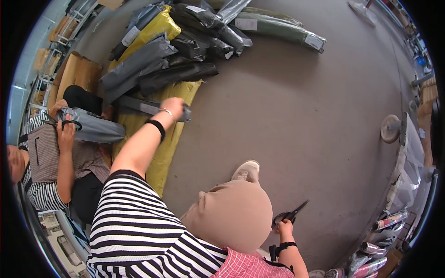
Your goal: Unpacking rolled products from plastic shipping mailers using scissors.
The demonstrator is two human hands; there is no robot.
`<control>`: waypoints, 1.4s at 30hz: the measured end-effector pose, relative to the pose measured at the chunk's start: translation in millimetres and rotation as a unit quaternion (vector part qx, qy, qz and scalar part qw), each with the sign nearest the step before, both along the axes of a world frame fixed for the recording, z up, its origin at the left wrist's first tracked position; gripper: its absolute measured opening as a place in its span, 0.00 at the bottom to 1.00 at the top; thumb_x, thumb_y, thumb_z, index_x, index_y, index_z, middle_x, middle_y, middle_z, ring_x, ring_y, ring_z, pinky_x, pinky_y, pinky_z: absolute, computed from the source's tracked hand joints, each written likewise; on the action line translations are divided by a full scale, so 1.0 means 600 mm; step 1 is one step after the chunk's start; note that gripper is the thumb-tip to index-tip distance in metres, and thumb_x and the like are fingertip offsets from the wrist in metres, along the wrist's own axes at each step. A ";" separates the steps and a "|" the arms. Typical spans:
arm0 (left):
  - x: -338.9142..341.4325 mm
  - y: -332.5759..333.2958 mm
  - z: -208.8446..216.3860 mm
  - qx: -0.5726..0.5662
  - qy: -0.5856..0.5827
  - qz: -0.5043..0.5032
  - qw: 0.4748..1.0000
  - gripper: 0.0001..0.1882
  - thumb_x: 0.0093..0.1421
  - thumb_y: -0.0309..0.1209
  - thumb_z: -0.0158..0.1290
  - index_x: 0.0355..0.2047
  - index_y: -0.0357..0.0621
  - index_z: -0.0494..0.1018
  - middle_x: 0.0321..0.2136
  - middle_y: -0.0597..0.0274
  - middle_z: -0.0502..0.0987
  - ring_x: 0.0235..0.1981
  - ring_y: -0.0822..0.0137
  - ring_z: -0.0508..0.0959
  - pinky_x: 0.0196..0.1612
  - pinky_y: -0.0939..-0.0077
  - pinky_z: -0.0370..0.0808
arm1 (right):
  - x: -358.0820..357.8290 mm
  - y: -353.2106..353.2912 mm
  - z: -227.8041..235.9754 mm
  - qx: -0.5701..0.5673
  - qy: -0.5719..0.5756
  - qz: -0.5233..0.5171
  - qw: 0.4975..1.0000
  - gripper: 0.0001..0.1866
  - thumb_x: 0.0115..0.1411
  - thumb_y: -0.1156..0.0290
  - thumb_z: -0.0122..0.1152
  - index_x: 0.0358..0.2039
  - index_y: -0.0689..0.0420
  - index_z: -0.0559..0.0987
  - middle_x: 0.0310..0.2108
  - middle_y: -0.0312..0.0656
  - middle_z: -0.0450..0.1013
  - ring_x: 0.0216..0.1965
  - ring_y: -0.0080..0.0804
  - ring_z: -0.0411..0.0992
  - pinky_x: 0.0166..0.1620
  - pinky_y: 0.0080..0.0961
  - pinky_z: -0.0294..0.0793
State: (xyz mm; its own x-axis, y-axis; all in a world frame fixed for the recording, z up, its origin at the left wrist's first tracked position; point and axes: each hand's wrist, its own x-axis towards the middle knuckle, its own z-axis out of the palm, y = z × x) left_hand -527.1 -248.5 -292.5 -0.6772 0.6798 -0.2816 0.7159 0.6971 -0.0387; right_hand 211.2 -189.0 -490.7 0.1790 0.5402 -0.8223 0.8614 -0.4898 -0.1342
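Observation:
My left hand [174, 107] reaches out and grips one end of a long, dark grey wrapped parcel [139, 106] lying at the edge of a parcel pile. A black band and a thin bracelet sit on that wrist. My right hand [284, 228] hangs low by my bent knee and holds black scissors [290, 215], blades pointing up and right. The parcel rests over a long yellow bag [169, 139] on the floor.
A heap of grey, black, yellow and green wrapped parcels [185, 41] lies beyond. A seated co-worker [51, 162] at the left holds a grey parcel [95, 129] and scissors. Shiny wrapped rolls [387, 221] and a round white disc [390, 128] stand at the right. The floor is grey concrete.

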 end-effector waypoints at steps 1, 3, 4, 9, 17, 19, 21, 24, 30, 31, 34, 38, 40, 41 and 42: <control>0.036 0.022 0.006 0.021 -0.033 -0.007 0.999 0.10 0.53 0.35 0.51 0.32 0.43 0.76 0.34 0.47 0.78 0.38 0.47 0.77 0.43 0.55 0.74 | 0.012 -0.006 -0.021 0.023 0.001 0.031 0.999 0.24 0.50 0.75 0.58 0.50 0.60 0.70 0.28 0.42 0.73 0.26 0.31 0.73 0.26 0.33 0.78; 0.125 0.087 0.012 0.113 -0.128 -0.075 0.982 0.11 0.53 0.34 0.49 0.33 0.45 0.76 0.34 0.48 0.78 0.38 0.46 0.77 0.42 0.55 0.73 | 0.032 -0.007 -0.050 0.035 -0.028 0.071 0.996 0.24 0.49 0.75 0.57 0.49 0.60 0.69 0.27 0.43 0.73 0.24 0.33 0.73 0.24 0.34 0.78; 0.172 0.134 0.016 0.099 -0.154 -0.105 0.977 0.11 0.52 0.34 0.49 0.33 0.45 0.76 0.33 0.48 0.78 0.38 0.47 0.77 0.42 0.56 0.74 | 0.035 -0.006 -0.059 0.040 -0.023 0.068 0.997 0.25 0.48 0.75 0.58 0.50 0.60 0.69 0.27 0.43 0.72 0.24 0.33 0.73 0.23 0.35 0.77; 0.350 0.296 0.038 0.326 -0.404 -0.152 0.841 0.22 0.55 0.32 0.54 0.51 0.45 0.70 0.45 0.50 0.75 0.50 0.50 0.73 0.53 0.62 0.70 | 0.007 0.014 -0.034 0.013 -0.012 -0.004 1.000 0.24 0.47 0.75 0.59 0.47 0.63 0.71 0.24 0.45 0.74 0.19 0.37 0.73 0.20 0.34 0.75; 0.276 0.214 -0.097 -0.083 -0.225 -0.218 0.946 0.44 0.50 0.44 0.62 0.63 0.44 0.54 0.58 0.48 0.63 0.60 0.48 0.63 0.60 0.56 0.64 | -0.058 0.011 0.091 0.077 -0.133 0.047 0.987 0.30 0.42 0.57 0.72 0.43 0.62 0.74 0.42 0.55 0.75 0.46 0.50 0.74 0.51 0.39 0.72; 0.277 0.203 -0.129 -0.063 -0.167 -0.223 0.958 0.43 0.51 0.45 0.62 0.62 0.45 0.55 0.55 0.49 0.67 0.57 0.50 0.67 0.58 0.55 0.65 | -0.067 0.017 0.112 0.045 -0.138 0.035 0.989 0.31 0.43 0.55 0.72 0.42 0.63 0.74 0.42 0.55 0.75 0.46 0.50 0.74 0.51 0.39 0.72; 0.285 0.200 -0.149 -0.031 -0.121 -0.201 0.972 0.41 0.51 0.46 0.61 0.61 0.46 0.57 0.53 0.51 0.68 0.56 0.52 0.68 0.56 0.56 0.66 | -0.080 0.024 0.123 0.033 -0.120 0.079 0.989 0.32 0.45 0.53 0.73 0.43 0.65 0.74 0.42 0.56 0.75 0.47 0.51 0.73 0.51 0.40 0.72; 0.288 0.221 -0.162 -0.052 -0.109 -0.212 0.970 0.36 0.51 0.45 0.61 0.56 0.43 0.64 0.48 0.51 0.73 0.52 0.53 0.71 0.54 0.59 0.68 | -0.097 0.030 0.130 0.039 -0.131 0.058 0.989 0.32 0.45 0.55 0.73 0.42 0.66 0.74 0.43 0.57 0.74 0.49 0.52 0.72 0.52 0.41 0.71; 0.297 0.256 -0.140 -0.084 -0.331 -0.162 0.926 0.29 0.50 0.48 0.62 0.44 0.38 0.74 0.40 0.50 0.78 0.44 0.55 0.77 0.48 0.65 0.73 | -0.105 0.040 0.138 0.043 -0.125 0.044 0.990 0.28 0.45 0.62 0.72 0.41 0.66 0.74 0.42 0.58 0.75 0.47 0.51 0.73 0.51 0.40 0.72; 0.306 0.260 -0.130 -0.084 -0.450 -0.094 0.884 0.31 0.50 0.49 0.62 0.46 0.37 0.73 0.41 0.50 0.78 0.44 0.57 0.77 0.48 0.65 0.73 | -0.105 0.046 0.139 0.028 -0.133 0.056 0.989 0.27 0.45 0.64 0.71 0.41 0.66 0.74 0.42 0.58 0.75 0.47 0.50 0.74 0.51 0.39 0.72; 0.366 0.268 -0.101 -0.104 -0.574 -0.048 0.811 0.34 0.50 0.49 0.63 0.49 0.35 0.72 0.44 0.52 0.76 0.46 0.62 0.75 0.50 0.68 0.70 | -0.110 0.064 0.150 0.045 -0.065 0.059 0.995 0.20 0.47 0.67 0.63 0.38 0.66 0.74 0.35 0.56 0.76 0.41 0.49 0.76 0.45 0.38 0.74; 0.462 0.269 -0.071 -0.134 -0.755 0.036 0.641 0.37 0.51 0.45 0.64 0.54 0.34 0.65 0.48 0.55 0.74 0.49 0.66 0.73 0.51 0.70 0.69 | -0.142 0.102 0.186 -0.058 0.214 -0.265 0.939 0.05 0.51 0.72 0.57 0.24 0.60 0.73 0.18 0.38 0.69 0.23 0.28 0.69 0.27 0.23 0.69; 0.503 0.272 -0.062 -0.166 -0.761 0.021 0.627 0.37 0.50 0.45 0.65 0.54 0.33 0.66 0.47 0.56 0.74 0.46 0.66 0.75 0.47 0.72 0.73 | -0.176 0.124 0.212 -0.024 0.409 -0.330 0.850 0.09 0.53 0.68 0.62 0.26 0.59 0.73 0.20 0.38 0.70 0.23 0.24 0.68 0.27 0.21 0.67; 0.520 0.271 -0.058 -0.167 -0.767 0.019 0.619 0.37 0.50 0.45 0.65 0.54 0.33 0.66 0.47 0.56 0.74 0.46 0.66 0.75 0.47 0.72 0.73 | -0.198 0.136 0.224 -0.001 0.437 -0.364 0.823 0.11 0.53 0.65 0.65 0.26 0.58 0.73 0.22 0.38 0.71 0.23 0.23 0.69 0.27 0.21 0.67; 0.534 0.268 -0.055 -0.186 -0.764 0.002 0.618 0.37 0.50 0.46 0.65 0.53 0.33 0.67 0.46 0.56 0.74 0.45 0.66 0.75 0.46 0.72 0.73 | -0.216 0.151 0.236 0.015 0.472 -0.390 0.791 0.14 0.53 0.62 0.67 0.26 0.57 0.73 0.24 0.38 0.71 0.24 0.23 0.69 0.28 0.22 0.67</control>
